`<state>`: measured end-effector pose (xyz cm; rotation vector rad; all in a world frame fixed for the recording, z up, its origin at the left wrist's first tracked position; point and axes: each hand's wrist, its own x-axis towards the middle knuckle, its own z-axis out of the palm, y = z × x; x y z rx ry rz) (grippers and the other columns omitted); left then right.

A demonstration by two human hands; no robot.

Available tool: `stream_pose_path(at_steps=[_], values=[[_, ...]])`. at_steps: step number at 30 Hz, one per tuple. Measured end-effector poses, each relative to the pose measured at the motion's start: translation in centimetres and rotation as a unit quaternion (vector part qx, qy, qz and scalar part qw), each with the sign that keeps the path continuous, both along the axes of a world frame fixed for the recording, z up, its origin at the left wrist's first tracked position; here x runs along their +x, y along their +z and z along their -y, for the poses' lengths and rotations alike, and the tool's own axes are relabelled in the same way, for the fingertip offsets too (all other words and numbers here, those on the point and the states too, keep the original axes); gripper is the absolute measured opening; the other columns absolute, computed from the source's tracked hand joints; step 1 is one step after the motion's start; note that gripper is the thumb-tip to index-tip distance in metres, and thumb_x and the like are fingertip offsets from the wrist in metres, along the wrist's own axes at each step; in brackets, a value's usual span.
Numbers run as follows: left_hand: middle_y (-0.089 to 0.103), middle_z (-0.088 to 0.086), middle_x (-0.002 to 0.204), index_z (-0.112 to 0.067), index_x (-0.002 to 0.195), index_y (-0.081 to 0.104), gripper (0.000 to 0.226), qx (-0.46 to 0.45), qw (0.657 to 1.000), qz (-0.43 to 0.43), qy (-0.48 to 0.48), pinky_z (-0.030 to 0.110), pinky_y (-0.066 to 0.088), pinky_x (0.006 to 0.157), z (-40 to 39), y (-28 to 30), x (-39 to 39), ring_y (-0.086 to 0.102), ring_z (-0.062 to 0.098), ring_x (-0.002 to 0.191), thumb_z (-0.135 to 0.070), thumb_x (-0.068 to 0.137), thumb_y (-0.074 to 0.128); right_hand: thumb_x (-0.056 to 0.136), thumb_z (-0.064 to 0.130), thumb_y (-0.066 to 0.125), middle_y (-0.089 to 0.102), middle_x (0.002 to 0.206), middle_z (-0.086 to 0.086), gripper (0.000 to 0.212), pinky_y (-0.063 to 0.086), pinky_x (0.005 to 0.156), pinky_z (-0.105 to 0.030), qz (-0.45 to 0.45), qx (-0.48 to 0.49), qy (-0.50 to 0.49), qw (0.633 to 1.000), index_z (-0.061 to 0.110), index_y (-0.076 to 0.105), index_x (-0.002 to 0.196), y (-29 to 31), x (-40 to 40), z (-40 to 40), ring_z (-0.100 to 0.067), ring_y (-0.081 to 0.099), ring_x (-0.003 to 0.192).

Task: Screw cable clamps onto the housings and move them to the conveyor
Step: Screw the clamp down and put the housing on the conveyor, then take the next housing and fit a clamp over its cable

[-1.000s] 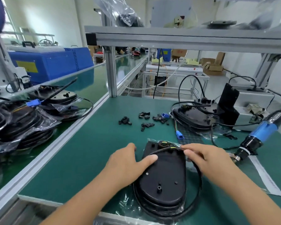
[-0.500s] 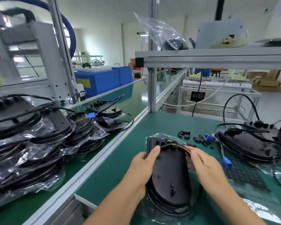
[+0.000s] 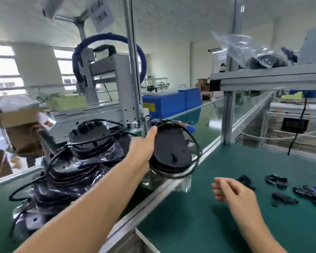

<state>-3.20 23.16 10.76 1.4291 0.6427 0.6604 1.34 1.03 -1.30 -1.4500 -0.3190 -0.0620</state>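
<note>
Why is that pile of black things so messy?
The black plastic housings on the green conveyor lie heaped, tilted in crinkled plastic bags, cables looping out. The left hand holds another black housing beside them.

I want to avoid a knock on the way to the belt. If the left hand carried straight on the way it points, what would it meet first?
Probably the upright aluminium post behind the housing that the left hand grips; depth is unclear.

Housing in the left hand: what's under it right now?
The left hand holds the housing in the air above the aluminium rail between the conveyor and the bench. Clear plastic wrap hangs beneath it. Bagged housings lie to its left. Its underside is hidden.
</note>
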Motion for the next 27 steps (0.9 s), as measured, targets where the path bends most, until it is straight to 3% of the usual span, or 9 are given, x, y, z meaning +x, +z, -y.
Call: stream_pose_path(at_steps=[3, 5, 7, 8, 10, 16, 20, 24, 27], values=[[0.065, 0.017, 0.115, 0.001, 0.126, 0.052, 0.061, 0.007, 0.998, 0.005, 0.059, 0.042, 0.055, 0.087, -2.0, 1.8, 4.2, 0.064, 0.035, 0.100, -0.048, 0.090, 0.059, 0.095, 0.004, 0.054, 0.072, 0.070, -0.005, 0.025, 0.054, 0.057, -0.019, 0.005, -0.041, -0.003, 0.999, 0.016, 0.071, 0.080, -0.8, 0.0, 0.5, -0.014, 0.065, 0.064], [0.056, 0.017, 0.133, -0.001, 0.137, 0.044, 0.052, 0.045, 0.996, -0.046, 0.065, 0.034, 0.053, 0.083, -3.8, 2.6, 7.2, 0.059, 0.034, 0.113, -0.036, 0.098, 0.049, 0.094, 0.008, 0.056, 0.073, 0.071, 0.000, 0.024, 0.055, 0.060, -0.023, 0.019, -0.085, -0.002, 0.996, 0.019, 0.071, 0.078, -1.3, -0.1, 0.7, -0.010, 0.065, 0.062], [0.031, 0.010, 0.154, -0.006, 0.150, 0.023, 0.054, 0.165, 0.967, -0.160, 0.113, 0.031, 0.048, 0.088, -5.5, 3.2, 8.6, 0.049, 0.029, 0.128, -0.019, 0.102, 0.042, 0.093, 0.010, 0.057, 0.073, 0.073, 0.004, 0.024, 0.054, 0.059, -0.023, 0.028, -0.101, 0.000, 0.995, 0.022, 0.071, 0.077, -1.8, -0.4, 0.6, -0.008, 0.066, 0.063], [0.022, 0.007, 0.157, -0.008, 0.152, 0.017, 0.058, 0.269, 0.926, -0.240, 0.113, 0.032, 0.046, 0.094, -5.6, 3.1, 8.7, 0.043, 0.028, 0.133, -0.014, 0.101, 0.044, 0.093, 0.011, 0.057, 0.073, 0.073, 0.005, 0.025, 0.053, 0.059, -0.021, 0.032, -0.102, -0.002, 0.994, 0.023, 0.071, 0.077, -2.0, -0.5, 0.6, -0.008, 0.067, 0.063], [0.025, 0.007, 0.156, -0.006, 0.150, 0.024, 0.059, 0.370, 0.856, -0.347, 0.096, 0.035, 0.043, 0.102, -7.2, 2.7, 9.6, 0.040, 0.028, 0.136, -0.012, 0.097, 0.051, 0.093, 0.011, 0.057, 0.073, 0.074, 0.005, 0.026, 0.053, 0.058, -0.019, 0.036, -0.099, -0.009, 0.994, 0.025, 0.072, 0.076, -2.1, -0.1, 0.6, -0.008, 0.067, 0.064], [0.056, 0.013, 0.132, -0.001, 0.127, 0.056, 0.034, 0.470, 0.752, -0.459, 0.057, 0.035, 0.046, 0.096, -7.9, 3.6, 9.3, 0.054, 0.028, 0.121, -0.013, 0.099, 0.042, 0.093, 0.011, 0.058, 0.073, 0.073, 0.005, 0.027, 0.053, 0.058, -0.017, 0.030, -0.101, -0.020, 0.994, 0.025, 0.071, 0.075, -2.4, 0.3, 0.5, -0.008, 0.067, 0.063], [0.062, 0.016, 0.112, 0.003, 0.107, 0.058, 0.031, 0.460, 0.771, -0.424, 0.120, 0.036, 0.045, 0.083, -7.7, 3.5, 9.4, 0.059, 0.030, 0.107, -0.023, 0.098, 0.045, 0.093, 0.010, 0.058, 0.073, 0.073, 0.005, 0.025, 0.051, 0.058, -0.016, 0.025, -0.096, -0.028, 0.995, 0.023, 0.071, 0.076, -2.1, 0.2, 0.6, -0.009, 0.067, 0.062], [0.055, 0.024, 0.119, 0.004, 0.114, 0.057, 0.049, 0.477, 0.761, -0.415, 0.147, 0.040, 0.043, 0.090, -7.5, 3.0, 9.5, 0.052, 0.035, 0.109, -0.039, 0.098, 0.039, 0.093, 0.009, 0.056, 0.073, 0.073, 0.004, 0.026, 0.053, 0.060, -0.018, 0.018, -0.088, -0.036, 0.995, 0.022, 0.071, 0.077, -1.7, -0.3, 0.9, -0.009, 0.066, 0.063], [0.056, 0.024, 0.118, 0.002, 0.110, 0.059, 0.049, 0.500, 0.755, -0.394, 0.159, 0.039, 0.041, 0.078, -6.7, 3.2, 9.1, 0.051, 0.039, 0.110, -0.041, 0.096, 0.040, 0.094, 0.010, 0.055, 0.073, 0.074, 0.005, 0.027, 0.055, 0.064, -0.022, 0.010, -0.075, -0.046, 0.996, 0.023, 0.071, 0.077, -0.9, -0.7, 1.3, -0.008, 0.066, 0.066]])
